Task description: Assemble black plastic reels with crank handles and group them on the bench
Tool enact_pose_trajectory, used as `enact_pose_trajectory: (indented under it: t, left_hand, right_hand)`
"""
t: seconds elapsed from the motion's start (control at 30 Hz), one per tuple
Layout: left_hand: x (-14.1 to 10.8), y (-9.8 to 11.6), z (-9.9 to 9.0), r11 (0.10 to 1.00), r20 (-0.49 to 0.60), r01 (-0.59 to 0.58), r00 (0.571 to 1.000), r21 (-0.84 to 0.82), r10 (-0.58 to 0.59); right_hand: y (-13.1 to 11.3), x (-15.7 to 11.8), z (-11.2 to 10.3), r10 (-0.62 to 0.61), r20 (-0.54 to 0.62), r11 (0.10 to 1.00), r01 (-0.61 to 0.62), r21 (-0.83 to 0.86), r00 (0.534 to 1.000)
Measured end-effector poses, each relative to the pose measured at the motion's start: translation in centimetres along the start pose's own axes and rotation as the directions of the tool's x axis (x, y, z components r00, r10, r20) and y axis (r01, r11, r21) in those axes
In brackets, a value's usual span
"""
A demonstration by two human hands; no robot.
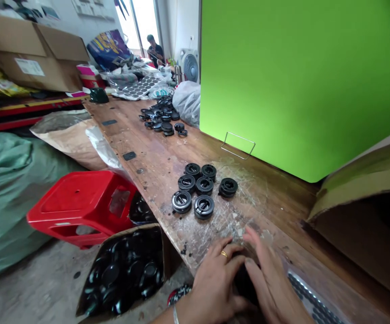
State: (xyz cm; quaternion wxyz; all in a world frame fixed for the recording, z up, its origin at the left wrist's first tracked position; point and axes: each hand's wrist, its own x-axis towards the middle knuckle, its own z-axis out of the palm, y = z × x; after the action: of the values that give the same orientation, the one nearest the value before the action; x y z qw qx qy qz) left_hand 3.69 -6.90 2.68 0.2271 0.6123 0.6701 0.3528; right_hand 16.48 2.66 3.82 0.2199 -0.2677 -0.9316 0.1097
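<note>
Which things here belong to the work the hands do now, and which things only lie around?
In the work:
- left hand and right hand, closed around a dark part
- seven black round parts just ahead
- box of black parts below the table edge

Lying about:
- red stool
- green board
- fan
- far pile of black parts
</note>
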Motion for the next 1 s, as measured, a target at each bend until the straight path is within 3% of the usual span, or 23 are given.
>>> enact_pose_trajectory:
  t: [0.13,0.2,0.27,0.4,0.5,0.57,0.67,0.8,0.9,1.0]
  left_hand:
    - [0.1,-1.9,1.6,0.998,-0.01,0.0,1.0,0.065,0.001]
    - [0.1,-3.6,2.6,0.992,0.058,0.059,0.996,0.108,-0.066]
    - [0.2,-5.6,3.5,0.981,0.045,0.129,0.99,0.147,-0.137]
    - [1.1,-9.0,4.5,0.964,0.001,0.041,0.999,0.262,-0.043]
    - [1.7,-9.2,4.4,0.946,-0.031,-0.035,0.998,0.322,0.048]
    - [1.9,-7.8,3.6,0.941,-0.03,-0.079,0.995,0.33,0.094]
    - [2.4,-3.9,0.9,0.943,-0.035,-0.129,0.989,0.306,0.147]
    - [5.0,0.5,-3.2,0.898,-0.241,-0.004,0.963,0.439,0.122]
    - [7.9,0.6,-4.0,0.797,-0.263,0.044,0.954,0.603,0.146]
    - [9.4,-0.7,-3.2,0.678,-0.217,-0.012,0.943,0.735,0.253]
  right_hand:
    - [-0.3,2.2,1.7,0.025,-0.067,0.994,-0.032,-0.109,0.997]
    - [-0.2,2.6,3.3,0.002,-0.116,0.987,-0.021,-0.157,0.993]
    - [0.1,2.6,5.0,-0.041,-0.179,0.981,0.006,-0.195,0.983]
    - [1.1,2.9,7.2,-0.077,-0.345,0.981,0.01,-0.194,0.936]
    - [1.7,2.8,7.0,0.012,-0.406,0.999,-0.025,-0.029,0.914]
    - [2.2,2.2,6.0,0.134,-0.389,0.986,-0.083,0.144,0.912]
    - [2.9,0.3,3.2,0.311,-0.362,0.922,-0.188,0.337,0.879]
    - [4.3,-3.0,-1.7,0.345,-0.328,0.887,-0.191,0.42,0.88]
    - [6.1,-5.1,-4.9,0.379,-0.307,0.864,-0.215,0.456,0.873]
    - [8.6,-6.7,-7.4,0.484,-0.349,0.822,-0.282,0.494,0.802]
